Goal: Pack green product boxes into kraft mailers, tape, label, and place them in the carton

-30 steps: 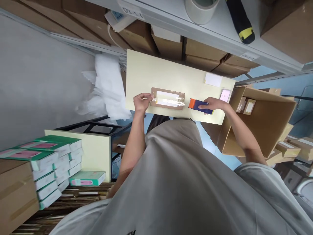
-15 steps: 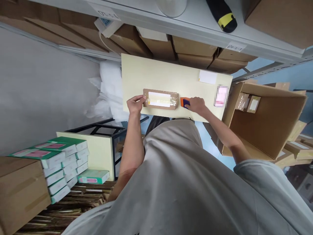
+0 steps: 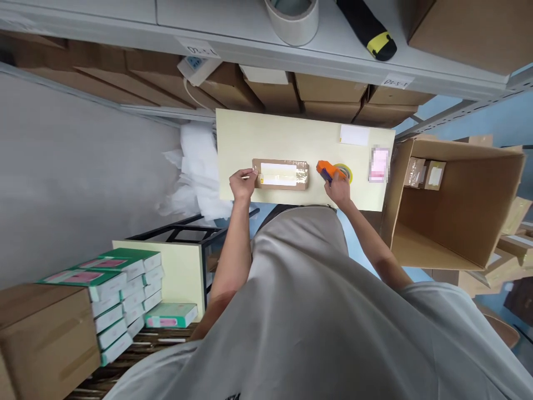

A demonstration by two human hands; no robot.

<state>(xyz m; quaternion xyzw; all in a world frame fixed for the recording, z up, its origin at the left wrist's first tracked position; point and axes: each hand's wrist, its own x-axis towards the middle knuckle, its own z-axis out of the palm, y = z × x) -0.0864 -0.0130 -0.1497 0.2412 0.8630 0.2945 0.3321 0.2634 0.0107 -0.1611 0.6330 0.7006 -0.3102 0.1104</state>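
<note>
A small brown cardboard parcel (image 3: 281, 175) with a white label and clear tape over it lies on a pale yellow table (image 3: 291, 133). My left hand (image 3: 242, 183) is closed at the parcel's left end, pinching the tape end there. My right hand (image 3: 339, 188) is closed on the handle of an orange and blue tape dispenser (image 3: 331, 171), which stands just right of the parcel, apart from it.
A white slip (image 3: 353, 134) and a pink item (image 3: 379, 164) lie on the table's right part. An open carton (image 3: 453, 200) stands to the right. Tape roll (image 3: 292, 16) on the shelf above. Stacked green-edged boxes (image 3: 120, 289) sit at lower left, white wrapping (image 3: 195, 166) left of the table.
My right hand has tipped the tape dispenser up so its roll shows, a little to the right of the parcel. My left hand stays at the parcel's left end.
</note>
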